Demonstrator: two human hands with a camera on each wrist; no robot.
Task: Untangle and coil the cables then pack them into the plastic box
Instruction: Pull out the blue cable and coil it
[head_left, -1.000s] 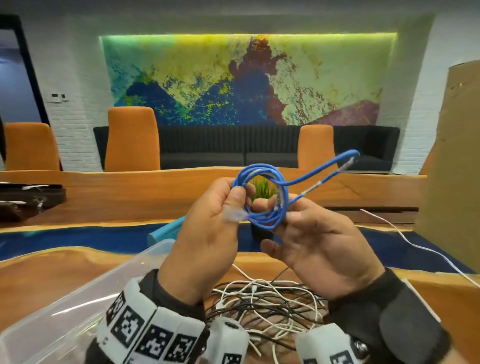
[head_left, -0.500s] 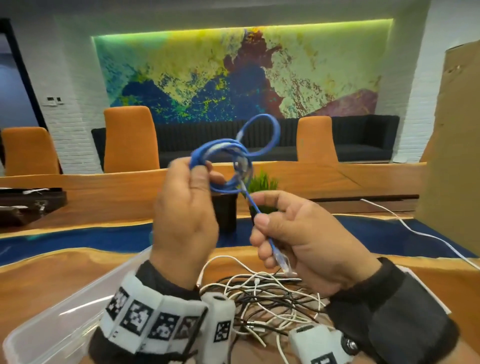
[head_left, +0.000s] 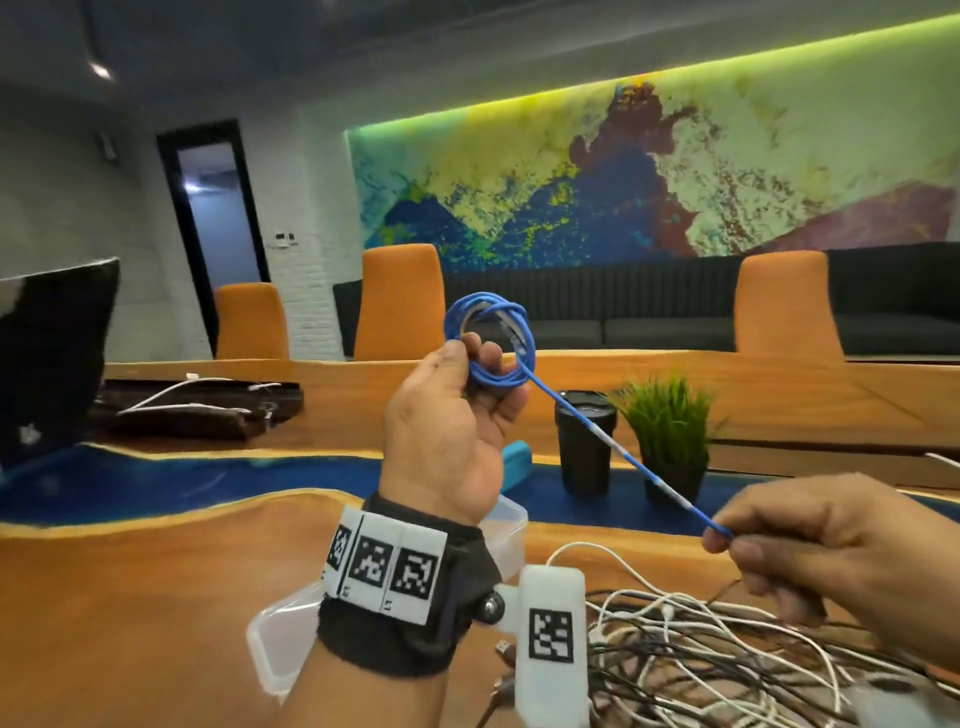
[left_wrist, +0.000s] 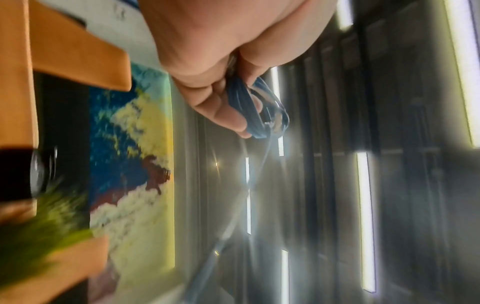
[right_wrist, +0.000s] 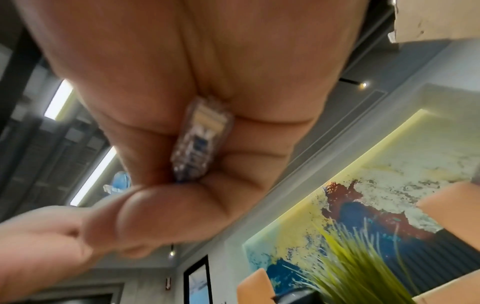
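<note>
Item: blue cable (head_left: 491, 345), coiled, gripped in my left hand (head_left: 449, 441), raised above worktop (head_left: 156, 597). Loose end runs taut to my right hand (head_left: 810, 551), pinched there. Right wrist view alone shows clear plug (right_wrist: 201, 139) in palm.

Coiled cable (head_left: 491, 345) is held above the bench (head_left: 156, 597) in the left hand (head_left: 449, 441); its free end runs down right to the right hand (head_left: 810, 545). Plastic box (head_left: 275, 644) lies below the left wrist. Tangled cables (head_left: 727, 660) lie right of it, cup (head_left: 584, 447) and plant (head_left: 670, 431) behind.
</note>
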